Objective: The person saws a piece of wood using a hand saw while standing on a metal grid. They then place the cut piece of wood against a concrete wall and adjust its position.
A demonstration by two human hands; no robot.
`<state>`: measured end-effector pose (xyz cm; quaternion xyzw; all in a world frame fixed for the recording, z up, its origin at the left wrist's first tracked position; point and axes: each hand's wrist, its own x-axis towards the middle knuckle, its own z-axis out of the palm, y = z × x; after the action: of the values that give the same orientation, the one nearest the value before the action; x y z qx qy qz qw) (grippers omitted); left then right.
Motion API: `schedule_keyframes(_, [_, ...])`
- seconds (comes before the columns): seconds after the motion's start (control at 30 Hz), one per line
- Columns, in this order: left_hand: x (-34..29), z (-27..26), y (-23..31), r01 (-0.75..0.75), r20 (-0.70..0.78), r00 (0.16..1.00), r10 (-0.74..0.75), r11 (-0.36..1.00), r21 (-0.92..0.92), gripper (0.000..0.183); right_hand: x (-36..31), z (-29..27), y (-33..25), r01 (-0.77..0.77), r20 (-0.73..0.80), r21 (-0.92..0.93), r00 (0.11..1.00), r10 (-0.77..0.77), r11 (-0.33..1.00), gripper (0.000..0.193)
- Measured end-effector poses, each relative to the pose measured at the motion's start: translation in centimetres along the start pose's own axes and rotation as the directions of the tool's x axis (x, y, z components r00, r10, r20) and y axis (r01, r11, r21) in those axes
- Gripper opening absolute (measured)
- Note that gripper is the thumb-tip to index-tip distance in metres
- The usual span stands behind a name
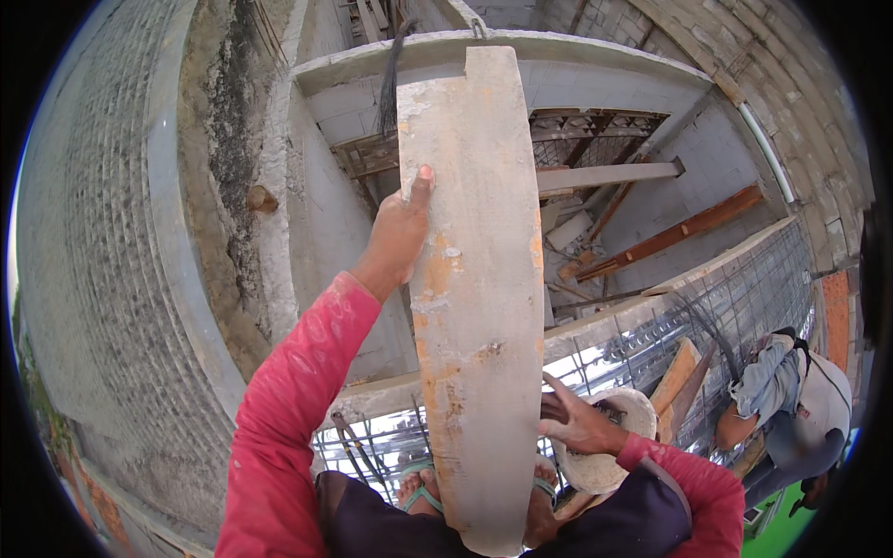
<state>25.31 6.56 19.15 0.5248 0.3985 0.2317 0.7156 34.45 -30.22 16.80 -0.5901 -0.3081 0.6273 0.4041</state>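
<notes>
A long, broad wooden board (pixel 484 279) stands lengthwise before me, from between my feet up toward the far wall. It is pale and cement-stained, with bare orange wood showing along its left side and a notch at its far end. My left hand (pixel 402 228) is closed round its left edge, thumb on the upper face. Lower down, my right hand (pixel 586 423) holds the right edge, its fingertips partly hidden behind the board. Just beyond the right hand is a round, cement-crusted bucket (pixel 605 465).
Sandalled feet (pixel 423 488) stand on shiny metal decking with steel mesh (pixel 595 363). Past a concrete ledge, a walled pit holds beams (pixel 674 232) and rubble. A rough block wall (pixel 102 232) rises at left. Another person (pixel 791 400) bends at right, near wood offcuts (pixel 677 377).
</notes>
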Motion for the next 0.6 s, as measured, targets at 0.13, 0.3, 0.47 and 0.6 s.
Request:
schedule_keyframes(0.13, [1.2, -1.1, 4.6, -0.109, 0.008, 0.994, 0.109, 0.990, 0.087, 0.078, 1.5, 3.8, -2.6, -0.068, -0.060, -0.092, 0.996, 0.062, 0.993, 0.059])
schedule_keyframes(0.3, [3.1, -6.5, 13.9, -0.268, -0.063, 0.962, 0.267, 0.963, -0.010, 0.056, 4.4, 5.1, -10.0, 0.204, -0.150, -0.168, 0.962, -0.230, 0.964, 0.050])
schedule_keyframes(0.47, [2.2, -14.6, 25.2, -0.567, -0.033, 0.820, 0.571, 0.819, 0.087, 0.046, 9.8, 6.6, -18.3, 0.512, -0.086, -0.229, 0.836, -0.542, 0.828, 0.046])
schedule_keyframes(0.6, [0.1, -26.4, 33.8, -0.688, -0.190, 0.696, 0.693, 0.719, 0.103, 0.053, 14.2, 9.9, -26.1, 0.720, 0.054, -0.308, 0.666, -0.744, 0.622, 0.046])
